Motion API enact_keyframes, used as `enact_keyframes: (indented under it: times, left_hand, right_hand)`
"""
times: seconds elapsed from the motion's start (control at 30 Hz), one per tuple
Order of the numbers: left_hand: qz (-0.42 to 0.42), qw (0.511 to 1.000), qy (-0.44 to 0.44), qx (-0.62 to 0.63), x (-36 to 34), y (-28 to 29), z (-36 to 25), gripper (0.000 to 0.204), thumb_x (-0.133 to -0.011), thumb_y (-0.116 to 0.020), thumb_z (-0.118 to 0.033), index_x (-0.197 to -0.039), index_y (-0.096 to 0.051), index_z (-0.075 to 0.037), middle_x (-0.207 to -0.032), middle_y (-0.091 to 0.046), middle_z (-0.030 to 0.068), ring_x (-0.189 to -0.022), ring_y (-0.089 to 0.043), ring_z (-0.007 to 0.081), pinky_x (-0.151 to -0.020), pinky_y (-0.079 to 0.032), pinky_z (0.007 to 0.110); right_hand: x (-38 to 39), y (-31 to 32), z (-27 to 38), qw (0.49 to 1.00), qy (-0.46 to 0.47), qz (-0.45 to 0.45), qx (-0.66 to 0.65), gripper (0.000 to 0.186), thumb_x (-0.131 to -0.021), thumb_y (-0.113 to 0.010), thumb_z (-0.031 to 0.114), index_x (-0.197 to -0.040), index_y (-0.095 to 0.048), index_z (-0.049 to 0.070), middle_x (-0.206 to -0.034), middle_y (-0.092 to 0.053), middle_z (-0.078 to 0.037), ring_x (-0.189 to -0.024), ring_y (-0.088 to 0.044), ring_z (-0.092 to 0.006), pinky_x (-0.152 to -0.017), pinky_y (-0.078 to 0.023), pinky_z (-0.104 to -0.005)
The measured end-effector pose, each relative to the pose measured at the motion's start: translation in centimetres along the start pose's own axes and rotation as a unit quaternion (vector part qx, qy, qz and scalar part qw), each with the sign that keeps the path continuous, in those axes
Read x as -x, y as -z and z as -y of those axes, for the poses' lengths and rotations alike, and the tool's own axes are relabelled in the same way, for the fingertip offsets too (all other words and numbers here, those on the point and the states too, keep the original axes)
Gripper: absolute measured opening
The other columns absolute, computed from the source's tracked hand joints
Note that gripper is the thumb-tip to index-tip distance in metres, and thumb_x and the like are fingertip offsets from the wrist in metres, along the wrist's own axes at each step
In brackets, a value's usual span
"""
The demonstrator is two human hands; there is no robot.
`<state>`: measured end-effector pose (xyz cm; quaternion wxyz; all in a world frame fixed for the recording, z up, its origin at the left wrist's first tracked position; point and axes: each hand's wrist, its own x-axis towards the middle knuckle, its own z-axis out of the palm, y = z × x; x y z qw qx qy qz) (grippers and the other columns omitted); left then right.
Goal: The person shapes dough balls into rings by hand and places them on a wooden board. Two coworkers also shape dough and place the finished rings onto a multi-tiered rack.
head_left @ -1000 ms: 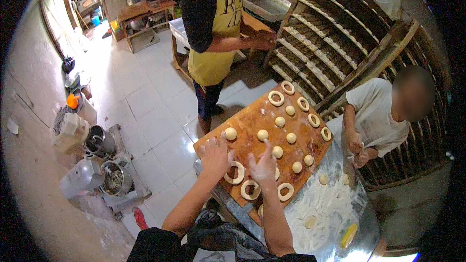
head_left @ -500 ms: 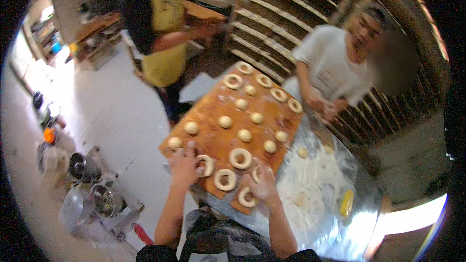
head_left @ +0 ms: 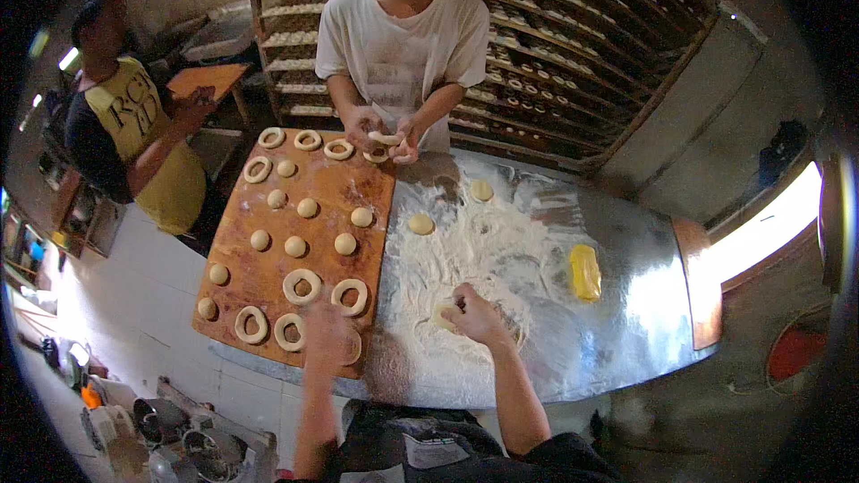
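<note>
My right hand (head_left: 478, 317) is over the floured part of the metal table, its fingers closed on a pale piece of dough (head_left: 444, 314). Blurred by motion, my left hand (head_left: 327, 333) hovers at the near right corner of the wooden board (head_left: 249, 266). Beside its fingers lies a dough ring (head_left: 355, 346), partly hidden; whether they touch cannot be told. More dough rings, such as this one (head_left: 289, 289), line the board's near and far edges. Several round dough balls (head_left: 296, 246) sit between them.
White flour (head_left: 488, 259) covers the middle of the metal table (head_left: 631, 237), with two dough pieces (head_left: 420, 224) on it. A yellow slab (head_left: 585, 273) lies to the right. Across the table, a co-worker's hands hold a dough ring (head_left: 383, 139). Another person (head_left: 165, 174) stands left; mixers (head_left: 210, 452) are below left.
The view has swung toward the metal table. My right hand has gone from the dough rings on the board to dough on the flour; my left has shifted to the board's near right corner.
</note>
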<state>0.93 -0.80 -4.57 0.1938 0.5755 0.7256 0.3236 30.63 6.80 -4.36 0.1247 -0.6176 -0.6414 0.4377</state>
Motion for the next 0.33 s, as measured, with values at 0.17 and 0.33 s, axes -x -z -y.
enact_keyframes:
  times: [0.17,0.33]
  left_hand:
    - [0.164,0.959,-0.002,0.230,2.9,-6.6,-13.7,0.031,-0.090,-0.066,-0.027,-0.107,-0.064,-0.001,-0.084,-0.069,0.0133,-0.074,-0.066,0.0208,-0.069,-0.052,0.033]
    - [0.231,0.941,0.017,0.246,4.4,-8.1,-17.8,0.032,-0.084,-0.074,-0.027,-0.107,-0.067,-0.005,-0.090,-0.071,0.0081,-0.082,-0.066,0.0140,-0.075,-0.052,0.028]
  right_hand:
    - [4.2,4.0,-1.4,0.962,0.105,0.034,-0.250,0.056,-0.080,-0.074,0.003,-0.117,-0.033,0.010,-0.093,-0.055,-0.009,-0.090,-0.054,-0.0155,-0.074,-0.048,-0.0312]
    - [8.0,7.9,-2.1,0.952,0.114,0.051,-0.279,0.060,-0.080,-0.076,0.006,-0.120,-0.032,0.014,-0.099,-0.058,-0.011,-0.094,-0.054,-0.0169,-0.082,-0.047,-0.0316]
